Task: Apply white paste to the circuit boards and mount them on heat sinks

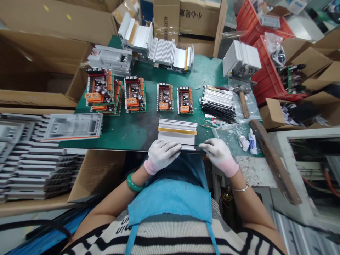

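Heatsink point(177, 131) apparently between left hand point(162, 155), right hand point(219, 156).

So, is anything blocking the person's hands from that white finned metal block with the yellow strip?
Nothing visible does. The left hand rests on the near edge of the finned heat sink; the right hand, at its corner, holds a thin black strip.

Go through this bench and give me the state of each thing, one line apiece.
heat sink: lying flat, yellow strip across it
left hand: gloved, on the heat sink's near edge
right hand: gloved, fingertips at the heat sink's near corner
circuit boards: lying flat in a row
hammer: lying on a plastic bag
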Available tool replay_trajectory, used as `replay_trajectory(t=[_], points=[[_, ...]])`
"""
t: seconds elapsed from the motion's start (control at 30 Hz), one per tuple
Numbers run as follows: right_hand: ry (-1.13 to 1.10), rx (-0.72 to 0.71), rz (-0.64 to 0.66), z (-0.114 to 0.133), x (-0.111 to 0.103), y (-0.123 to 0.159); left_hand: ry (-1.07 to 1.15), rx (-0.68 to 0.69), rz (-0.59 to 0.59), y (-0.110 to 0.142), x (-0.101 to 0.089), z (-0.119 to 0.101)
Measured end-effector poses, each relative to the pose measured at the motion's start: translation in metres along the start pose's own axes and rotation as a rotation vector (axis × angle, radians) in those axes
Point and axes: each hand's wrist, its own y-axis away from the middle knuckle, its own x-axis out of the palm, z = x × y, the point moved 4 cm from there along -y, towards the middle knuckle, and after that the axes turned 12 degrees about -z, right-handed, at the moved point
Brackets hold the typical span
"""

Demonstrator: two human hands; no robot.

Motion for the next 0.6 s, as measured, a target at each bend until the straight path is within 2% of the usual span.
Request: replay_trajectory(t=[0.17,0.37,0.6], points=[[-0.116,-0.019,0.052,0.016,0.002,-0.016,0.057,0.038,0.072,-0.002,-0.011,0.007],[-0.338,0.136,0.096,-0.004,-0.003,-0.018,-0.019,-0.053,0.037,0.003,-0.031,0.028],[-0.295,0.211,0.265,-0.008,0.008,-0.051,0.091,-0.016,0.03,-0.007,-0.007,0.007]])
